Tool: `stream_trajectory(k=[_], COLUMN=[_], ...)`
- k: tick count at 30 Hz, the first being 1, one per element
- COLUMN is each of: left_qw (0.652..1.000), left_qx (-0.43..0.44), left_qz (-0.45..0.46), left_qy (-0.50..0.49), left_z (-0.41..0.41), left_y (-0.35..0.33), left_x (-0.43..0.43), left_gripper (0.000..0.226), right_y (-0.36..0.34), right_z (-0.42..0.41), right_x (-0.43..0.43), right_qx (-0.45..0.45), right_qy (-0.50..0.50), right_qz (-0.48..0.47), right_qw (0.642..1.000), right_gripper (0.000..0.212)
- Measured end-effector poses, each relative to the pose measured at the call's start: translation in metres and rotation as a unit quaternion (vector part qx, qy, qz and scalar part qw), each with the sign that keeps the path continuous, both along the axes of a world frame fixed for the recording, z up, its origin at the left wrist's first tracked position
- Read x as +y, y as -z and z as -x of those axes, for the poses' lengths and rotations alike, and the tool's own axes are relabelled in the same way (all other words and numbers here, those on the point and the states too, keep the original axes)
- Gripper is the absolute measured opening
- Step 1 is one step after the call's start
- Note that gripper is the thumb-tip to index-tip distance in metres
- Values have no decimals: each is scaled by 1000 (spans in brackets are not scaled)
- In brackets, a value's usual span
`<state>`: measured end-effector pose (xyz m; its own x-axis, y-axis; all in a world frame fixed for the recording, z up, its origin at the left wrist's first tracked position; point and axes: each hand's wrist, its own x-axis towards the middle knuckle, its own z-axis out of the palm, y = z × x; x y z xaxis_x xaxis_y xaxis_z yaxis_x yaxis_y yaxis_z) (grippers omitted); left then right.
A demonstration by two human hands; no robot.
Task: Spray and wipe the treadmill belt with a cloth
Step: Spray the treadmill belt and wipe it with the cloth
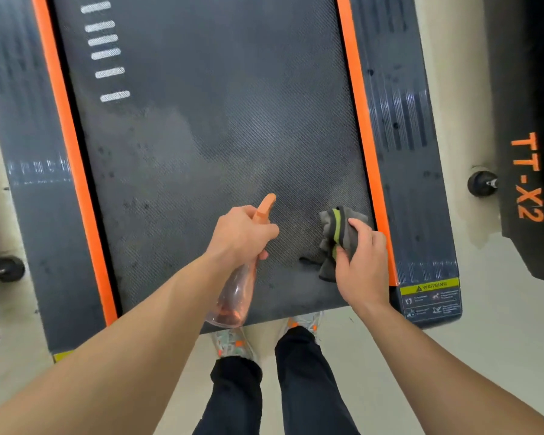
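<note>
Treadmill belt [201, 136] fills mid-frame w/ damp patches. Our left hand [242, 233] grips spray bottle [233, 296]; right hand [363, 262] clutches bunched cloth [339, 233] at belt's lower-right edge. We judge wiping barely begun; upper belt left.

Bare belt [201, 120] beyond both hands [363, 262]

Pale floor [484, 340] lay all round, with discoloured patch [479, 226] just beside black wheel [481, 183] at right. Second black wheel [5, 268] sat at far left edge. Dark machine [534, 89] at right bore orange "TT-X2" lettering [526, 177]. Ribbed dark right side rail [399, 120] and left side rail [22, 120] each carried orange strip [355, 89] on inner edge. Yellow-headed warning sticker [429, 299] sat on near end of right rail.
</note>
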<state>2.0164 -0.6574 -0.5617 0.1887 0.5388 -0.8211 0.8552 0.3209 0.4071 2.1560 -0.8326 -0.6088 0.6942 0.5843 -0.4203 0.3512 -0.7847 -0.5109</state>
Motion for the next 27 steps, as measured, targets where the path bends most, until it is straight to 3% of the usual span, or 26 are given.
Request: stream_trajectory(k=[9, 14, 18, 20, 22, 24, 27], left_qw=[991, 977, 966, 960, 958, 961, 963], left_qx=[-96, -161, -181, -174, -173, -171, -187], left_qz=[-7, -25, -60, -84, -91, -93, -101], left_qy=[-88, -139, -172, -200, -208, -195, -165], left_z=[10, 2, -2, -2, -6, -11, -20], left_y=[17, 28, 24, 27, 29, 35, 45], left_x=[22, 57, 75, 75, 74, 75, 84], left_gripper=[6, 17, 22, 16, 11, 6, 7], right_y=[22, 55, 74, 79, 81, 86, 96], right_z=[-64, -119, -75, -31, -11, -31, -73], right_x=[153, 245, 210, 149, 97, 103, 177], right_qx=[-139, -221, -269, -272, -257, -235, -298], right_qy=[-72, -172, -185, -280, -412, -479, -378], right_qz=[-104, -8, 10, -51, -105, -137, -123], right_qw=[982, 960, 945, 919, 868, 835, 868], right_gripper=[52, 54, 55, 50, 44, 42, 43])
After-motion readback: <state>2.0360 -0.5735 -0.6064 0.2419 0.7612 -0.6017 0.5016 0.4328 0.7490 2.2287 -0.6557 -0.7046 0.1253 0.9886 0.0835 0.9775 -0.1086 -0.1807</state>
